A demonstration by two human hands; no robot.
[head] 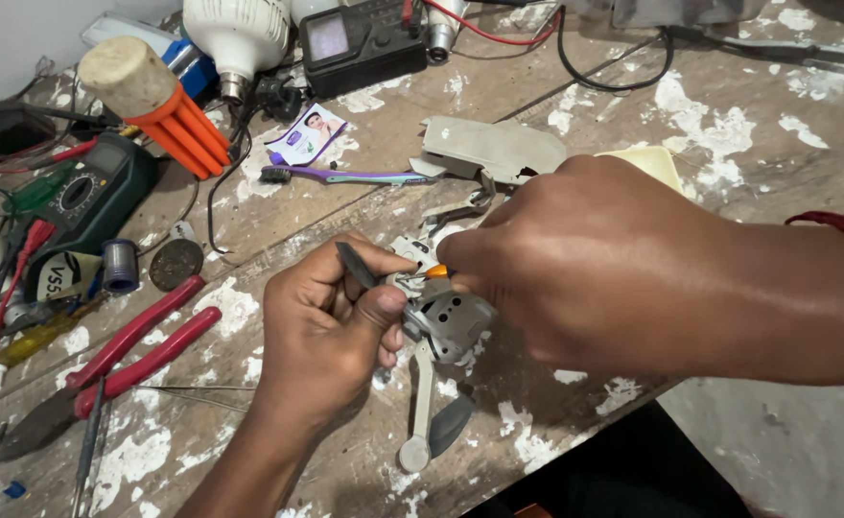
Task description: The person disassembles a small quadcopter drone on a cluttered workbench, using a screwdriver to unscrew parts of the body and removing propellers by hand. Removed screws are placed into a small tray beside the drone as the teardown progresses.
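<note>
Grey metal and plastic make up the small mechanism (444, 321) that is held near the middle of the worn, paint-flecked wooden tabletop (729, 125). It is gripped by the left hand (331, 331), whose fingers are curled tightly around its upper part, the thumb pressed against it. From the mechanism a pale lever arm (422, 403) hangs toward 6 o'clock, ending in a rounded tip. The right hand (575, 264) is closed around a tool with an orange tip (436, 272), which is set against the top of the mechanism; the rest of the tool is hidden inside the fist. At 9 o'clock of the left hand, red-handled pliers (125, 355) are laid flat. A dark green multimeter (91, 197) is seen at 10 o'clock, and a purple toothbrush (345, 176) lies at 12 o'clock, just beside a grey cover plate (494, 149).
</note>
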